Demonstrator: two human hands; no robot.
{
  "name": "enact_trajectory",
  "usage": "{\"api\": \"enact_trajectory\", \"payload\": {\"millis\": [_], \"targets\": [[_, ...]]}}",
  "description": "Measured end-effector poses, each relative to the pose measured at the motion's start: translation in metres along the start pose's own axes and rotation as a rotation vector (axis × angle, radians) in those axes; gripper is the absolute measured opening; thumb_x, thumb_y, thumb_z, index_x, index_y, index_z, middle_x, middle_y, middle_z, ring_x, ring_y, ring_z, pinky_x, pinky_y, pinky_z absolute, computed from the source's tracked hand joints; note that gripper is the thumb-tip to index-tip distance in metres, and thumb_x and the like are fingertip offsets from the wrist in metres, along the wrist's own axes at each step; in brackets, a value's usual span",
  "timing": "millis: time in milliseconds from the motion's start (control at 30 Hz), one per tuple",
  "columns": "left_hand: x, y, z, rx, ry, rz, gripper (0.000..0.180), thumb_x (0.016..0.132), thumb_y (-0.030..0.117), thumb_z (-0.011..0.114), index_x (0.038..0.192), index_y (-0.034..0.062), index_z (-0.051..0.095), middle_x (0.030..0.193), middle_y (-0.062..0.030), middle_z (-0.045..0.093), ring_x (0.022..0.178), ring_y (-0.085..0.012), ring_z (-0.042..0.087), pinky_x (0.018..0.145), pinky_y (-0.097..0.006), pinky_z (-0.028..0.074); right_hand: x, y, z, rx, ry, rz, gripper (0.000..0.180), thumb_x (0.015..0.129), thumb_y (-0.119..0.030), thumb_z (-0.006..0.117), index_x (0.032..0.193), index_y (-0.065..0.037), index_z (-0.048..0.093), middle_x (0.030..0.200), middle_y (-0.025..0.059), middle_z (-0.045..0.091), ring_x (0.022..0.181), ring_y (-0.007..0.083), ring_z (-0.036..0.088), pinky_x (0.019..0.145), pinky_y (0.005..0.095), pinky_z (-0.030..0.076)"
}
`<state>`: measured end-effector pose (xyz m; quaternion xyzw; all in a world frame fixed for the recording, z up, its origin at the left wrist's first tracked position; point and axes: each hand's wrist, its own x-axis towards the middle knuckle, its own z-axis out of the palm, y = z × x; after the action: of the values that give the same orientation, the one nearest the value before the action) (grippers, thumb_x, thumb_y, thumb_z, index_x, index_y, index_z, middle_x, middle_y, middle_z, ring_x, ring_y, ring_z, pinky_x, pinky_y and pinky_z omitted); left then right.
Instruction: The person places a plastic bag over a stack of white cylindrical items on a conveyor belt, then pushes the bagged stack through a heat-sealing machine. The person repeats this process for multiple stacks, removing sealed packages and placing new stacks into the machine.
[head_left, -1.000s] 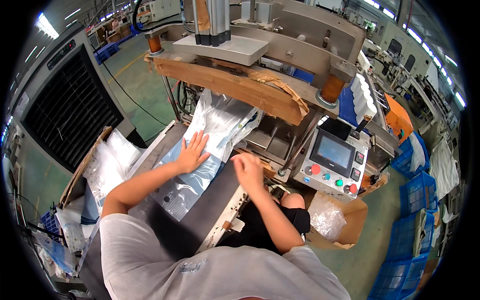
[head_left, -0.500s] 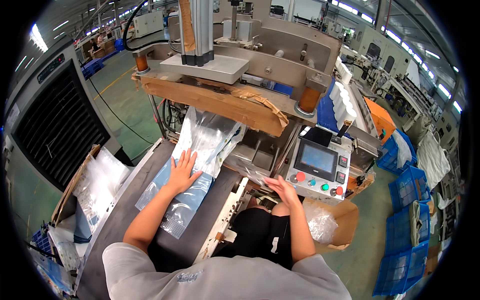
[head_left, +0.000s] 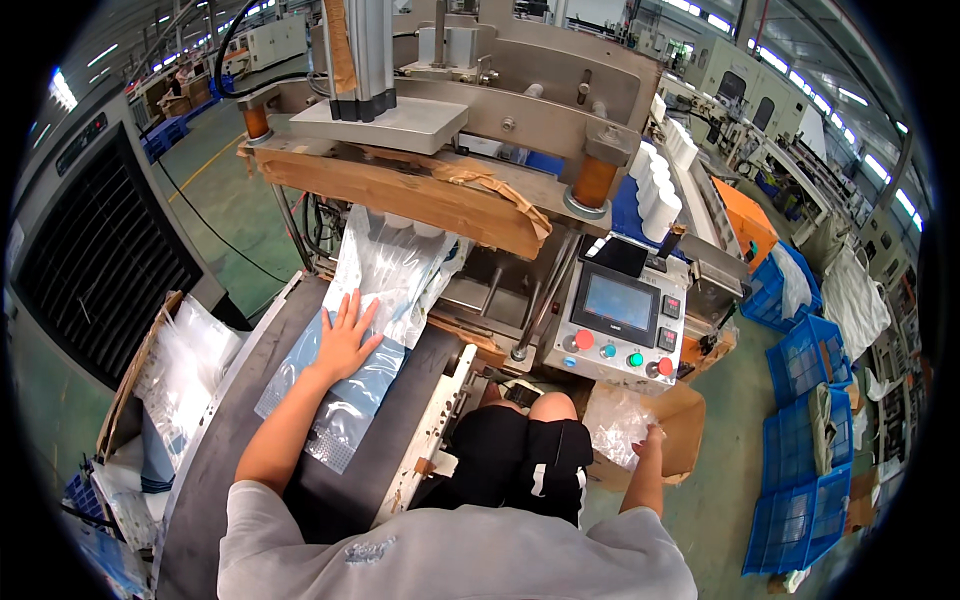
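My left hand (head_left: 345, 342) lies flat with fingers spread on a stack of clear and bluish plastic bags (head_left: 345, 405). The bags rest on the dark work surface (head_left: 240, 440), and their far ends reach under the taped beam (head_left: 400, 195) of a press machine. Off to the right, my right hand (head_left: 650, 443) is low at a cardboard box (head_left: 682, 430) with crumpled clear plastic film (head_left: 615, 420) inside. Its fingers are mostly turned away, so whether they hold anything is hidden.
A control panel (head_left: 620, 310) with a screen and coloured buttons stands right of the press. White rolls (head_left: 660, 215) sit behind it. Blue crates (head_left: 795, 520) line the right floor. At left are a box of plastic bags (head_left: 200, 345) and a large louvred unit (head_left: 100, 240).
My right hand has moved right and down, from beside the press with a strip of clear film near it, to the cardboard box. My left hand stays on the bags. The view has shifted slightly.
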<state>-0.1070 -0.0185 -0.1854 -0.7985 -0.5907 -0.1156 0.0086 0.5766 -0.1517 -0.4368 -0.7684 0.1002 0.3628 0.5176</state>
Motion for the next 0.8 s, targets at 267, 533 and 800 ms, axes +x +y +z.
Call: {"api": "enact_trajectory", "payload": {"millis": [267, 533, 800], "targets": [[0.010, 0.005, 0.000, -0.030, 0.180, 0.033, 0.063, 0.089, 0.042, 0.048, 0.143, 0.0199, 0.025, 0.150, -0.0165, 0.006, 0.138, -0.0361, 0.007, 0.104, -0.062, 0.009, -0.115, 0.024, 0.110, -0.301, -0.582, -0.510, 0.039, 0.088, -0.034, 0.057, 0.114, -0.004, 0.059, 0.106, 0.0076, 0.060, 0.098, 0.0195, 0.056, 0.079, 0.0309, 0.046], [-0.020, 0.016, -0.077, -0.029, 0.405, 0.041, 0.051, 0.088, 0.034, 0.050, 0.134, 0.0125, 0.042, 0.143, -0.0186, 0.029, 0.134, -0.0365, 0.022, 0.107, -0.055, 0.011, -0.246, 0.010, 0.133, -0.478, -0.434, -1.311, 0.031, 0.089, -0.025, 0.055, 0.112, -0.005, 0.059, 0.121, 0.0178, 0.052, 0.114, 0.0316, 0.049, 0.096, 0.0363, 0.038], [-0.013, 0.015, -0.129, -0.038, -0.070, 0.090, 0.054, 0.092, 0.051, 0.035, 0.141, 0.0304, 0.029, 0.148, -0.0218, 0.014, 0.138, -0.0362, 0.010, 0.111, -0.046, 0.005, -0.238, 0.015, 0.141, -0.438, -0.541, -1.246, 0.031, 0.088, -0.022, 0.057, 0.111, -0.001, 0.058, 0.119, 0.0189, 0.052, 0.112, 0.0308, 0.050, 0.096, 0.0353, 0.038]]}}
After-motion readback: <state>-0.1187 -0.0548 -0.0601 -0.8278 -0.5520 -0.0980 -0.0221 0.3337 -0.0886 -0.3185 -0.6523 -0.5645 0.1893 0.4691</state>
